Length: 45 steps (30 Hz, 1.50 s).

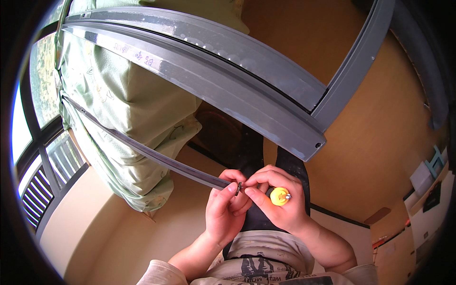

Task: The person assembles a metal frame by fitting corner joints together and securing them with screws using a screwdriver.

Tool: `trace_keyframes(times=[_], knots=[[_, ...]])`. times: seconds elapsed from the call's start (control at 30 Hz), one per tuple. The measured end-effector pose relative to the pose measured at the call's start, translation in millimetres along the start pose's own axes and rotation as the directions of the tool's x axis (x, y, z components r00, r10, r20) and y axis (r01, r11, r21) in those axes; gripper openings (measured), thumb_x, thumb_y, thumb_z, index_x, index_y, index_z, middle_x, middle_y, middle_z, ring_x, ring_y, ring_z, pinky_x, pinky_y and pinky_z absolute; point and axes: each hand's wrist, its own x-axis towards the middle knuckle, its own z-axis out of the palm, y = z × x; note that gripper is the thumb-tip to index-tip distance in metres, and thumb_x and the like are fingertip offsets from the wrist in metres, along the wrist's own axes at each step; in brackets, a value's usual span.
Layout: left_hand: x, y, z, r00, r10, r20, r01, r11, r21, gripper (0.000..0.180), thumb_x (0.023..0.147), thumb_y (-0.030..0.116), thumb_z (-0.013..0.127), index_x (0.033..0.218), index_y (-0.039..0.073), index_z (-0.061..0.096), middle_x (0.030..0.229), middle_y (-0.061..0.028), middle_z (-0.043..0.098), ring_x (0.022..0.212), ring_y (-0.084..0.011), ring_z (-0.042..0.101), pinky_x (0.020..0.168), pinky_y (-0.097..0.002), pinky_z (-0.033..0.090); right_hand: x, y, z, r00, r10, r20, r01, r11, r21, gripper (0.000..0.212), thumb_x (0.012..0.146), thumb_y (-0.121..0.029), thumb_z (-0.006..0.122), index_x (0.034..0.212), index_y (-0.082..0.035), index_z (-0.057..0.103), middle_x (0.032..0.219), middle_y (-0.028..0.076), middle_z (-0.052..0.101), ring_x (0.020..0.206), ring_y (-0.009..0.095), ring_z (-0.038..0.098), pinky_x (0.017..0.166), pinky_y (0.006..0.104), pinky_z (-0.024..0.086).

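The thin grey strip stretches from the left hand toward ten o'clock, its long axis slanting across the view; that hand is the nearer, closed around the strip's end. At three o'clock from it, the right hand holds a yellow-handled tool, its thumb and forefinger almost together beside a small dark piece at the strip's tip; whether they pinch it cannot be told.
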Motion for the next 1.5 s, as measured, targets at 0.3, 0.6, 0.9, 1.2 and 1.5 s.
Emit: trace_keyframes(times=[0.3, 0.6, 0.9, 1.2, 1.5], knots=[[1, 2, 5, 0.99, 0.109, -0.088, -0.099, 0.989, 0.112, 0.015, 0.094, 0.015, 0.057, 0.102, 0.003, 0.051, 0.096, -0.005, 0.049, 0.054, -0.0033, 0.031, 0.049, -0.0192, 0.026, 10, -10, 4, 0.999, 0.011, 0.044, -0.009, 0.999, -0.035, 0.008, 0.085, 0.0, 0.068, 0.085, 0.002, 0.061, 0.079, 0.01, 0.061, 0.068, 0.018, 0.059, 0.061, 0.0286, 0.046], [-1, 2, 1, 0.991, 0.087, -0.1, -0.077, 0.992, 0.098, 0.015, 0.093, 0.013, 0.059, 0.1, 0.003, 0.051, 0.094, -0.0055, 0.05, 0.061, -0.0044, 0.038, 0.059, -0.0199, 0.036, 11, -11, 1, 0.994, -0.072, 0.082, 0.083, 0.988, -0.128, 0.016, 0.08, 0.002, 0.072, 0.089, -0.001, 0.059, 0.08, 0.009, 0.061, 0.065, 0.019, 0.063, 0.06, 0.0287, 0.049], [0, 9, 0, 0.995, 0.071, -0.074, -0.063, 0.993, 0.101, 0.012, 0.093, 0.009, 0.062, 0.101, 0.003, 0.055, 0.083, -0.0003, 0.052, 0.053, -0.0032, 0.032, 0.049, -0.0211, 0.023, 7, 0, 2, 0.912, -0.409, 0.031, 0.396, 0.861, -0.319, 0.024, 0.071, 0.002, 0.074, 0.09, -0.004, 0.061, 0.082, 0.007, 0.065, 0.055, 0.016, 0.059, 0.051, 0.0277, 0.048], [3, 13, -7, 0.995, 0.095, 0.032, -0.1, 0.905, 0.413, 0.057, 0.098, 0.051, 0.043, 0.117, -0.001, 0.053, 0.076, 0.001, 0.045, 0.05, -0.0047, 0.025, 0.049, -0.0226, 0.021, -12, -14, -15, 0.992, -0.121, -0.039, 0.113, 0.98, -0.166, 0.014, 0.077, 0.007, 0.07, 0.086, 0.0, 0.061, 0.085, 0.01, 0.066, 0.061, 0.012, 0.06, 0.057, 0.0228, 0.048], [-60, -24, -33, 0.931, -0.337, -0.139, 0.359, 0.915, 0.185, 0.024, 0.1, 0.023, 0.043, 0.092, 0.007, 0.058, 0.078, 0.002, 0.052, 0.062, -0.0068, 0.039, 0.059, -0.0215, 0.032, -72, -47, -37, 0.995, -0.08, -0.062, 0.063, 0.967, -0.247, 0.009, 0.082, -0.002, 0.069, 0.082, -0.002, 0.06, 0.08, 0.008, 0.062, 0.065, 0.016, 0.061, 0.06, 0.0272, 0.048]])
